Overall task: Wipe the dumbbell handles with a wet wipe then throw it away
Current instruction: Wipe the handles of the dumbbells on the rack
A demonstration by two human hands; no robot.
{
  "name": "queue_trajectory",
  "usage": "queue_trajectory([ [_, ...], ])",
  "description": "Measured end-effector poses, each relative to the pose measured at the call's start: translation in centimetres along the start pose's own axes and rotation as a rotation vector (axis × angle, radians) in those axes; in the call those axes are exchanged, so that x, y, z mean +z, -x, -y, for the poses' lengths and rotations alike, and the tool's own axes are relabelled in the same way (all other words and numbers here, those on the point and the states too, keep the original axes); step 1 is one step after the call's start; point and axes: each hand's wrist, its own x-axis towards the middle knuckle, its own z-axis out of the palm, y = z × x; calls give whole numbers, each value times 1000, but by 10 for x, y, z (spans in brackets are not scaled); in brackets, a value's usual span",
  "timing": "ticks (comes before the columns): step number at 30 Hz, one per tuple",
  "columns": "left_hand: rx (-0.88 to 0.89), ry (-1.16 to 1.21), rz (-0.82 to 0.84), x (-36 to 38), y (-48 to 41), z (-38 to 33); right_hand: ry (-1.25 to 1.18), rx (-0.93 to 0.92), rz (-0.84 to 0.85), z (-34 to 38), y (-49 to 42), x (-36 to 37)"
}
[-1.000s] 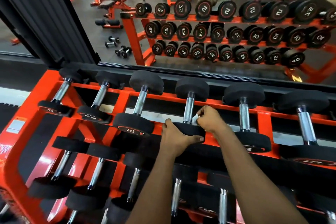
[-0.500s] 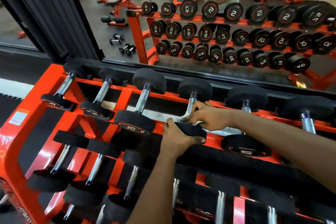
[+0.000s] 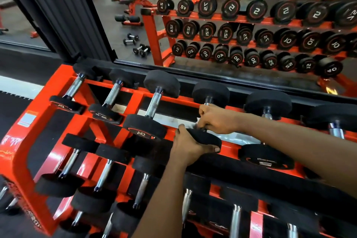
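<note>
On the top tier of the red rack (image 3: pixel 23 152) lies a black dumbbell (image 3: pixel 211 91), fourth from the left. My left hand (image 3: pixel 190 147) grips its near head (image 3: pixel 206 138). My right hand (image 3: pixel 217 118) is wrapped round its metal handle, which is almost fully hidden. A scrap of the white wet wipe (image 3: pixel 198 120) shows at my right fingers. To the left lies the 7.5 dumbbell (image 3: pixel 152 106) with a bare steel handle. To the right sits another dumbbell (image 3: pixel 267 129).
A wall mirror (image 3: pixel 212 25) runs behind the rack and reflects dumbbell rows, benches and a person. Lower rack tiers hold several dumbbells (image 3: pixel 104 177). A black pillar (image 3: pixel 58 11) stands at the back left. Grey floor lies left of the rack.
My right hand has turned from on top of the handle to reaching across it from the right, sliding along it. My left hand stays on the near head. The camera moved closer.
</note>
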Motion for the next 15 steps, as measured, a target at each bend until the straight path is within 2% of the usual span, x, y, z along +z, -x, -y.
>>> queue_trajectory([
  [9, 2, -9, -4, 3, 2, 0, 173, 174, -358, -4, 5, 30],
  [11, 8, -6, -18, 3, 3, 0, 156, 122, -371, 0, 11, 32],
  [15, 1, -14, -21, 2, 1, 1, -10, 14, -281, -5, 11, 12],
])
